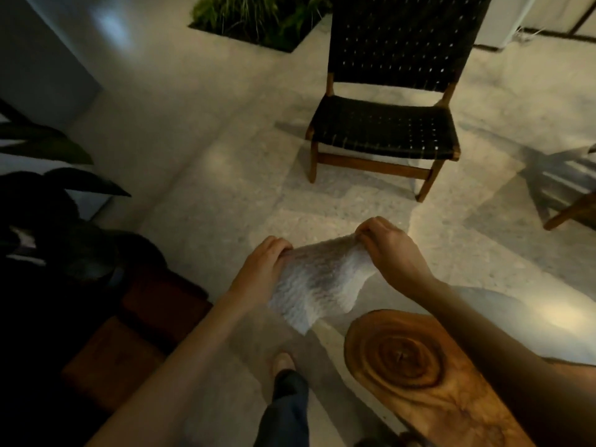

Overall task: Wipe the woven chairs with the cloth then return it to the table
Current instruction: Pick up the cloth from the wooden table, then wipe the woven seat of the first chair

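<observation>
White knitted cloth (pixel 317 279) held up in the air between both hands, its top edge stretched from one to the other and the rest hanging loose to a point below. Left hand (pixel 261 266) grips the cloth's left corner, fingers curled down over it. Right hand (pixel 390 246) pinches the right corner, fingers bunched tight on the fabric, held a little higher than the left. The cloth hangs over the floor (pixel 209 188), just beside the rounded end of a wooden table (pixel 419 366) with ringed grain at lower right; it does not touch the table. Below the cloth, the person's trouser leg and shoe (pixel 283 362) on the floor. Ahead, well apart from the hands, stands a woven chair (pixel 387 130): dark strap seat and back, wooden frame, facing the person. Part of a second chair (pixel 574 201) shows at the right edge, mostly cut off. A planter (pixel 258 17) of grassy greenery sits in the floor beyond. Dark broad leaves (pixel 48 150) at left; dim reddish-brown blocks (pixel 129 333) below them, too dark to identify.
</observation>
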`<state>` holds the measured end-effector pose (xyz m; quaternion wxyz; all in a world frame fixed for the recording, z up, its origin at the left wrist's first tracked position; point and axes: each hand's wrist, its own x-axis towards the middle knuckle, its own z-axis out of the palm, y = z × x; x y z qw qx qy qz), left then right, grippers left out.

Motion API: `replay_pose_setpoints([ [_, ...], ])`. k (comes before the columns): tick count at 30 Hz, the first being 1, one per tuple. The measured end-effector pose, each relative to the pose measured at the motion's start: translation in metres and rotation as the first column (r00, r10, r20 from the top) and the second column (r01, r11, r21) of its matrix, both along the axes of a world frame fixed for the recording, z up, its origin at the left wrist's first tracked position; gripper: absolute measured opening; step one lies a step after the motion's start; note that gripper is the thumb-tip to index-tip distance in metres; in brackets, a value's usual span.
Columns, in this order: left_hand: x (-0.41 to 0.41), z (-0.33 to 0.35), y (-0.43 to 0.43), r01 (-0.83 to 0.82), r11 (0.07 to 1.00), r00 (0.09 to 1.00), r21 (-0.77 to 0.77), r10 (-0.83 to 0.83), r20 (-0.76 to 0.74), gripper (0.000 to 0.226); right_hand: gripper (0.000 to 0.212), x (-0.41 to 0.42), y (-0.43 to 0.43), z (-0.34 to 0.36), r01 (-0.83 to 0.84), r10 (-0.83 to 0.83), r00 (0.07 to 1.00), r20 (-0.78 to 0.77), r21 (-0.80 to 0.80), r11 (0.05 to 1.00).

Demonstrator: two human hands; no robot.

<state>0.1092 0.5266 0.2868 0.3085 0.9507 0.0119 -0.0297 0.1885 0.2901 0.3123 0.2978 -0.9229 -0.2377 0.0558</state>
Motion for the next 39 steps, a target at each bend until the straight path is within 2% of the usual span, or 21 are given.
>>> replay_pose_setpoints([
  [5, 0.065, 0.014, 0.071, 0.047, 0.995, 0.998, 0.088, -0.051, 0.042, 0.013, 0.017, 0.043, 0.051, 0.002, 0.096, -0.095, 0.995, -0.009, 0.009, 0.995],
  [9, 0.125, 0.020, 0.101, 0.019, 0.989, 0.996, 0.144, -0.031, 0.080, 0.021, 0.013, 0.098, 0.072, 0.006, 0.192, -0.190, 0.981, -0.045, 0.025, 0.981],
  [14, 0.215, 0.012, 0.128, 0.039, 0.980, 0.995, 0.194, -0.056, 0.087, 0.018, 0.013, 0.177, 0.090, -0.001, 0.293, -0.290, 0.956, -0.054, 0.046, 0.955],
  [20, 0.351, -0.020, 0.139, 0.055, 0.987, 0.995, 0.148, -0.067, 0.078, 0.018, 0.009, 0.298, 0.103, -0.033, 0.382, -0.376, 0.923, -0.085, 0.074, 0.921],
  [29, 0.565, -0.065, 0.134, 0.101, 0.993, 0.991, 0.060, -0.106, 0.087, 0.016, 0.010, 0.492, 0.095, -0.085, 0.481, -0.476, 0.868, -0.143, 0.004, 0.877],
  [36, 0.670, -0.079, 0.139, 0.134, 0.987, 0.969, 0.091, -0.149, 0.199, 0.016, 0.016, 0.575, 0.100, -0.107, 0.536, -0.529, 0.842, -0.109, 0.059, 0.842],
  [39, 0.694, -0.108, 0.145, 0.155, 0.985, 0.964, 0.081, -0.168, 0.205, 0.017, 0.016, 0.587, 0.103, -0.137, 0.552, -0.548, 0.834, -0.070, 0.079, 0.830],
])
